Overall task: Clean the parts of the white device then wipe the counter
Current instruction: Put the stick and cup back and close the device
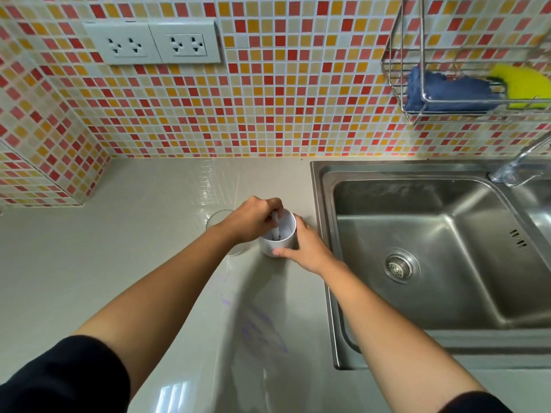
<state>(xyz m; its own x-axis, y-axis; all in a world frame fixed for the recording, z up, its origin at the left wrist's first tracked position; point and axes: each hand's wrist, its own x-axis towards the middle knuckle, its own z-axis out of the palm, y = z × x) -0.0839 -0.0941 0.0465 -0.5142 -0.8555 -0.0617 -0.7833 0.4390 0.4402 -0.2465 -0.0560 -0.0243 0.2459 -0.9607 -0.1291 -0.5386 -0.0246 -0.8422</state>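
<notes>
A white plastic cylindrical cup (278,244) stands upright on the glossy grey counter (149,234), just left of the stainless steel sink (447,263). The right hand (307,248) wraps its right side, thumb pressed low on the near wall. The left hand (253,219) sits over the open top, fingers pinching a thin white rod (275,226) that stands inside the cup. A clear round glass piece (216,219) lies partly hidden behind the left wrist. Far right, a wire rack (417,114) holds a blue cloth (447,90) and yellow sponge (524,81)
</notes>
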